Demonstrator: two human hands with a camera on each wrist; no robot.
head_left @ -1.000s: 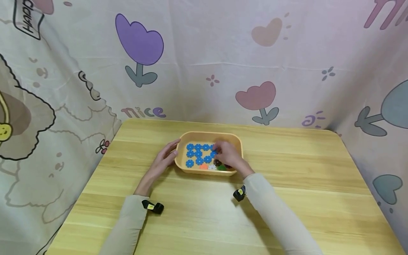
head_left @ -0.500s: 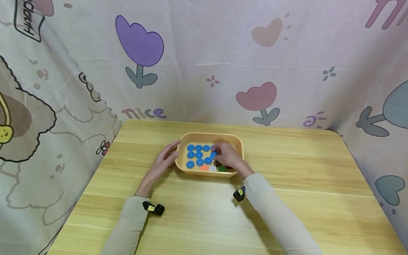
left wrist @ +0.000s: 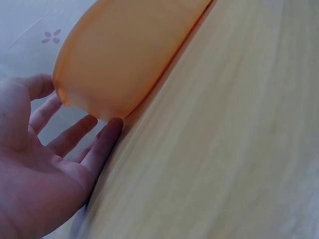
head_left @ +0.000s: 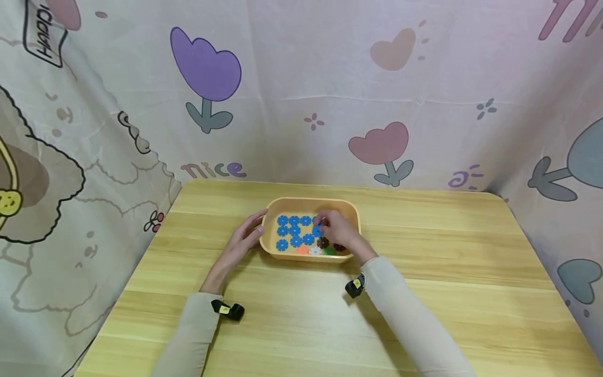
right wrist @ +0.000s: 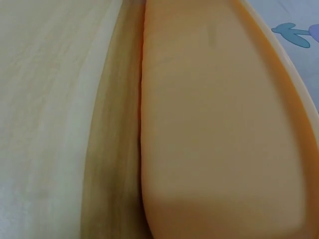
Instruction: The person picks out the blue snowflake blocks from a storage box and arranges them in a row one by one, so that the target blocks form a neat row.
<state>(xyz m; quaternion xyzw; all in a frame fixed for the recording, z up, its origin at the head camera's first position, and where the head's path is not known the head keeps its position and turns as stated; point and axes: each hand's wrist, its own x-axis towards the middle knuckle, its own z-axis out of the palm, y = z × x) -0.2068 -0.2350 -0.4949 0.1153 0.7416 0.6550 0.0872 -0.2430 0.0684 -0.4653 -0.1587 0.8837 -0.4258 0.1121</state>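
Note:
In the head view a yellow-orange plastic tray (head_left: pixel 270 251) holds several blue notched snowflake discs (head_left: pixel 282 230), arranged in rows. My left hand (head_left: pixel 242 238) rests at the tray's left end. In the left wrist view its fingers (left wrist: pixel 107 144) are spread and loosely bent, with tips against the outer wall. My right hand (head_left: pixel 340 230) reaches over the tray's right side, thumb and fingers bent down at a blue disc (head_left: pixel 317 231), which they appear to pinch. The fingertips partly hide this disc and another behind it. The right wrist view shows the tray wall (right wrist: pixel 219 109) but no hand.
Along the tray's near side lie an orange disc (head_left: pixel 302 250), a white disc (head_left: pixel 315 251), a green disc (head_left: pixel 329 251) and a dark brown disc (head_left: pixel 323 242). The tray stands on a wooden table (head_left: pixel 292 314). A printed cloth (head_left: pixel 292 63) hangs behind it.
My right fingers shift very slightly over the blue discs, and more of the dark brown disc shows. The left hand stays at the tray's end. The whole head view drifts slightly.

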